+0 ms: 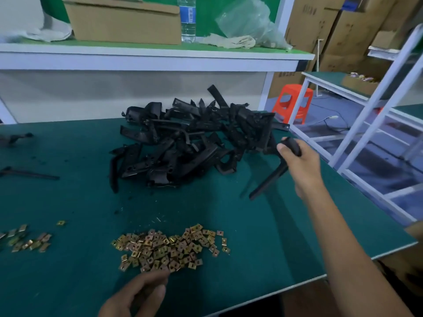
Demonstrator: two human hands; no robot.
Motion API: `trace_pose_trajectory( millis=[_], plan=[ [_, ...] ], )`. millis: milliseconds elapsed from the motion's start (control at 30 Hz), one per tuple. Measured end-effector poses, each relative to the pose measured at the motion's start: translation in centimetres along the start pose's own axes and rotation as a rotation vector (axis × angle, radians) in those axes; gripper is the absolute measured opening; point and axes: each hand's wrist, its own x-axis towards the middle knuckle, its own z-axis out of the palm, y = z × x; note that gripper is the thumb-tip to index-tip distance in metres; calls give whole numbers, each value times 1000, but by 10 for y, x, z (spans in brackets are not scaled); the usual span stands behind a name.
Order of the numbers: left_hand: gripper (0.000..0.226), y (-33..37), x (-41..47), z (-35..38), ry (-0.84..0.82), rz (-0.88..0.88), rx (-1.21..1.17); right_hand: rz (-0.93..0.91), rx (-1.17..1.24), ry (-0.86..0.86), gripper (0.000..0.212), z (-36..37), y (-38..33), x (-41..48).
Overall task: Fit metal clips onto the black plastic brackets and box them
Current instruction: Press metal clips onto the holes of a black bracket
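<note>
Surface: dark green bench mat (68,202), flecked with black crumbs and metal slivers.
Right fingers (283,148): curled round the upper end of one black plastic bracket (267,181), thumb laid along its top.
Right hand (299,163): raised just right of the bracket heap (190,143), forearm running off the lower right corner.
Held bracket: long leg slanting down and left above the mat, upper end hidden inside the grip; clip fitted or not, impossible to tell.
Left fingers (158,279): bent, thumb and forefinger tips drawn close at the near edge of the clip pile (169,248); blurred, so pinching a clip or merely touching, cannot tell.
Left hand (135,296): cut off by the bottom edge.
Clip pile: brass-coloured square metal clips, spread flat near the front edge.
Second clip pile (29,241): smaller, far left, partly cut off.
Bracket heap: tangled black parts mid-bench, single shapes hard to separate.
Loose brackets (29,175): two at the left edge, blurred.
Shelf behind: cardboard carton (123,21), water bottle (188,19), crumpled plastic bag (247,24), tops cropped.
Beyond the bench, right: orange stool (295,101), white metal frame (377,115), stacked cartons (343,30).
</note>
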Motion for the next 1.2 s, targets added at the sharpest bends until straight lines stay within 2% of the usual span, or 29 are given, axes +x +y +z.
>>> trace_pose_trajectory(
  millis=[67, 200, 300, 367, 433, 500, 533, 633, 733, 800, 867, 967, 1000, 1200],
  plan=[
    [23, 14, 0, -7, -117, 54, 38, 11, 135, -209, 16, -13, -20, -19],
    [29, 29, 6, 8, -151, 49, -52, 91, 282, -699, 28, -13, -40, -85],
    [38, 44, -1, 22, -213, 79, -63, 170, 285, -952, 26, 5, -40, -138],
    [41, 51, 2, 25, -243, 61, -57, 227, 329, -1051, 24, 15, -37, -164],
    [26, 55, 6, 23, -228, 5, -80, 251, 396, -1015, 26, 24, -31, -180],
    [9, 58, 7, 20, -127, 1, -60, 283, 454, -912, 34, 30, -21, -192],
    [7, 55, 7, 19, -68, 16, -47, 326, 491, -888, 39, 33, -16, -199],
    [13, 51, 8, 21, 1, -1, -90, 422, 526, -908, 40, 43, -1, -221],
    [35, 43, 12, 27, -20, -5, -54, 398, 487, -805, 29, 50, 8, -234],
    [46, 34, 21, 21, 25, 39, 74, 434, 490, -736, 34, 52, 13, -234],
    [45, 21, 36, 10, 92, 83, 289, 499, 513, -702, 37, 51, 16, -232],
    [52, -2, 62, -3, 104, 179, 906, 521, 562, -709, 32, 52, 20, -231],
    [55, -6, 66, -4, 87, 160, 990, 513, 557, -723, 32, 53, 20, -232],
    [34, -10, 76, -3, 175, 299, 960, 429, 515, -787, 15, 56, 25, -234]
  ],
)
